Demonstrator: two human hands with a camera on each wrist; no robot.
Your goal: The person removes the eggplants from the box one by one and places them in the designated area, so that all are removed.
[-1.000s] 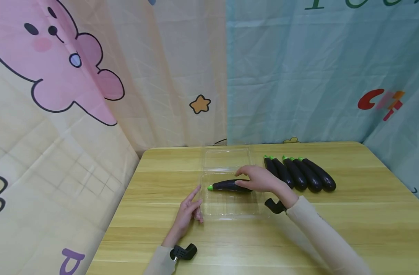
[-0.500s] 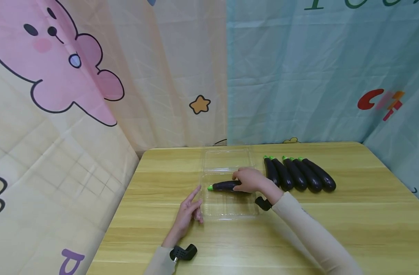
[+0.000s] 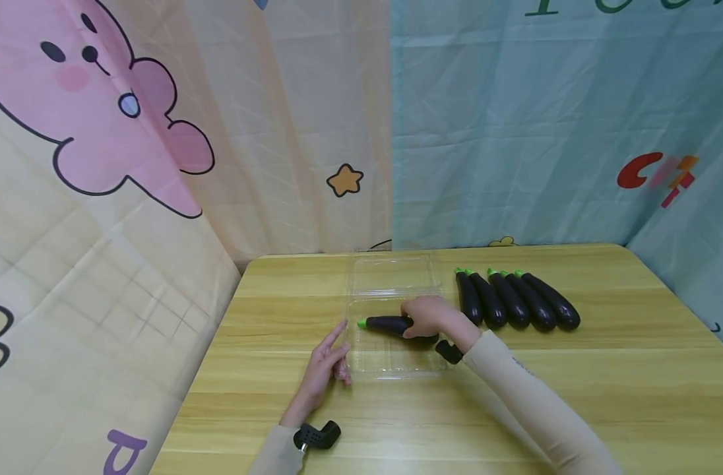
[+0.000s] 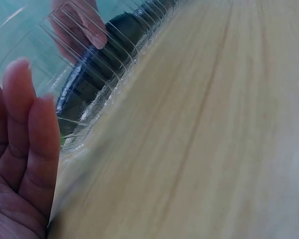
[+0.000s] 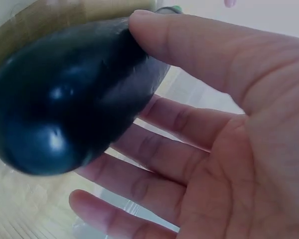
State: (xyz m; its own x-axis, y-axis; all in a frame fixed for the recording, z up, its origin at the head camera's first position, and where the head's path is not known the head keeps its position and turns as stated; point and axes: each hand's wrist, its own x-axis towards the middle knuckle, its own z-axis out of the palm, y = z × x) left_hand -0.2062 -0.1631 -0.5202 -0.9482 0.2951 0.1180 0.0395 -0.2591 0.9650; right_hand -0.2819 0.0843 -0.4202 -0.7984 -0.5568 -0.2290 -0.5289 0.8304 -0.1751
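Observation:
A dark purple eggplant [image 3: 385, 324] with a green stem end lies crosswise in the base of a clear plastic clamshell box [image 3: 391, 367]. My right hand [image 3: 429, 316] grips its thick end; in the right wrist view the thumb lies on one side of the eggplant [image 5: 65, 99] and the fingers on the other. At the box's left edge, my left hand [image 3: 322, 369] rests on the table with fairly straight fingers, the fingertips touching or very near the rim. The left wrist view shows those fingers [image 4: 40, 129] beside the ribbed box wall [image 4: 104, 64].
Several more eggplants [image 3: 518, 303] lie side by side on the wooden table [image 3: 516, 409], right of the box. The box's lid [image 3: 391, 274] is folded back toward the curtain [image 3: 486, 132] behind the table. Each wrist wears a black camera mount [image 3: 316, 435].
My right hand has shifted slightly left and closed its grip around the eggplant's thick end. That end has swung a little toward me. The left hand stays put.

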